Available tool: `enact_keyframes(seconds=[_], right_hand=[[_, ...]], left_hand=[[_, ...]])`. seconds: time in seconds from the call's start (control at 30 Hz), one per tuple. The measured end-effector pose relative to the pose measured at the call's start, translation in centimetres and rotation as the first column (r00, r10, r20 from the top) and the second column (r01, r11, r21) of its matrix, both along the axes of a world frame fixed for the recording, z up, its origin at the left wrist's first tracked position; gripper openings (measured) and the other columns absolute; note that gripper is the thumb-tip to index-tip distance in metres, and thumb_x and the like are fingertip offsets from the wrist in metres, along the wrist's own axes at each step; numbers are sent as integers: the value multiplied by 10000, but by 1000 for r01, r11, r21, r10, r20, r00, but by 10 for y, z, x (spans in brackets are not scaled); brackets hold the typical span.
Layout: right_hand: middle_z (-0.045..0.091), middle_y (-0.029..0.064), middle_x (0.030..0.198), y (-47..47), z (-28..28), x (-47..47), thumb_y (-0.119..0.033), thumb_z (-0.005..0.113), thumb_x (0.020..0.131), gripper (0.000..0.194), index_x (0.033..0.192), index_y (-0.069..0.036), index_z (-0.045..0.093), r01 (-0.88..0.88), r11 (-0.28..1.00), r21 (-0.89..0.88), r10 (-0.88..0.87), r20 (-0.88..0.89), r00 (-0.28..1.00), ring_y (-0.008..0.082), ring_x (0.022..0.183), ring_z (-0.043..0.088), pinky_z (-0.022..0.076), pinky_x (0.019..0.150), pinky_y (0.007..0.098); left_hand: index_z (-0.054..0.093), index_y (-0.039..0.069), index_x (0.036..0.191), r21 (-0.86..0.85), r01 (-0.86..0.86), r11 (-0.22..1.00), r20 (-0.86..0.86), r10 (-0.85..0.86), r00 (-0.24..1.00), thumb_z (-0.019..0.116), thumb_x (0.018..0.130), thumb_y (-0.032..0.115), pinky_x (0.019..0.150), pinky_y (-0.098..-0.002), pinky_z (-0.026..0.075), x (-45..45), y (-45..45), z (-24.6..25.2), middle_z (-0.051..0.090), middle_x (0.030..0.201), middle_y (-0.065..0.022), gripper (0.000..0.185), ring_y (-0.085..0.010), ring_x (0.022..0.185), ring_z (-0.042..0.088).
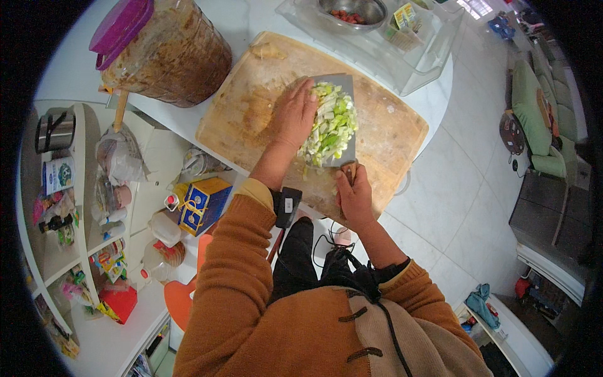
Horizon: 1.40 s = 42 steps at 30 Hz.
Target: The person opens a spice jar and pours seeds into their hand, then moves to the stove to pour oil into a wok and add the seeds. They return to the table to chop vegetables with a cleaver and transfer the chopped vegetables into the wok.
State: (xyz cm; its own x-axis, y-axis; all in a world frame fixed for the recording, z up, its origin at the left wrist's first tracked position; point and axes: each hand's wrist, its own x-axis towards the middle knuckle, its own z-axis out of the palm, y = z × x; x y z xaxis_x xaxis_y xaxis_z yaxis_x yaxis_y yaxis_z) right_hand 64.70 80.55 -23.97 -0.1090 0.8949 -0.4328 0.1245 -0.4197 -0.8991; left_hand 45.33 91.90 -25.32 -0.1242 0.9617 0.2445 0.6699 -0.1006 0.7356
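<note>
A wooden cutting board (391, 127) lies on the white table before me. My right hand (355, 193) grips the wooden handle of a cleaver (346, 158), whose wide blade lies flat or nearly flat over the board. Chopped scallion or leek (332, 122), pale green and white, is heaped on the blade. Along the heap's left side rests my left hand (297, 110), its fingers together and touching the pieces. Some bits lie on the board near the handle. A piece of ginger root (267, 50) sits at the board's far left corner.
A large plastic jar (174, 56) with a purple lid stands left of the board. Behind it, a clear plastic tray (414, 70) holds a metal bowl (353, 23) with red pieces. Shelves (80, 179) and a blue box (202, 205) are at left; an orange chair (179, 301) stands beside me.
</note>
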Motion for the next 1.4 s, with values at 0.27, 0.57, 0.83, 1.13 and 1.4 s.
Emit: enact_keyframes(seconds=[0.27, 0.57, 0.83, 1.13, 1.4], right_hand=[[500, 23, 666, 4, 5, -3, -205, 570, 947, 203, 981, -58, 434, -10, 1000, -5, 10, -26, 1000, 94, 464, 474, 393, 406, 269], [476, -3, 659, -2, 21, 19, -230, 565, 953, 197, 1002, -71, 459, 25, 998, -64, -35, -164, 986, 83, 461, 441, 371, 410, 250], [479, -10, 689, 12, 26, 27, -231, 567, 957, 203, 1029, -61, 481, -22, 1000, -3, 21, -50, 999, 67, 520, 443, 377, 458, 240], [466, -9, 677, -4, 42, 39, -199, 513, 976, 138, 1003, -77, 455, -20, 1000, 7, 21, -109, 994, 72, 490, 427, 358, 452, 225], [478, 1, 729, -78, 113, 128, -217, 506, 980, 148, 1014, -84, 450, -90, 995, 39, 95, -170, 981, 78, 493, 433, 369, 449, 216]], left_hand=[[411, 17, 1375, 7, -10, 1000, 112, 10, 994, 347, 1002, 343, 1081, -424, 310, 32, -10, 7, 409, 1409, -232, 500, -393, 1288, 399], [386, 34, 1403, 50, 4, 999, 325, -20, 946, 382, 1003, 302, 1068, -418, 325, 44, -24, 37, 432, 1390, -233, 481, -384, 1271, 427], [502, 26, 1308, 1, -187, 982, 355, 174, 919, 378, 1004, 231, 1047, -357, 351, -12, -50, 35, 538, 1300, -197, 388, -301, 1226, 498], [461, -5, 1344, -6, -331, 944, 577, 274, 770, 351, 1024, 296, 1086, -349, 308, 18, -100, 25, 489, 1371, -162, 454, -256, 1292, 437], [299, -12, 1446, -26, -178, 984, 889, 104, 446, 267, 1018, 472, 1143, -386, 218, 133, -163, 81, 338, 1480, -185, 647, -286, 1379, 315]])
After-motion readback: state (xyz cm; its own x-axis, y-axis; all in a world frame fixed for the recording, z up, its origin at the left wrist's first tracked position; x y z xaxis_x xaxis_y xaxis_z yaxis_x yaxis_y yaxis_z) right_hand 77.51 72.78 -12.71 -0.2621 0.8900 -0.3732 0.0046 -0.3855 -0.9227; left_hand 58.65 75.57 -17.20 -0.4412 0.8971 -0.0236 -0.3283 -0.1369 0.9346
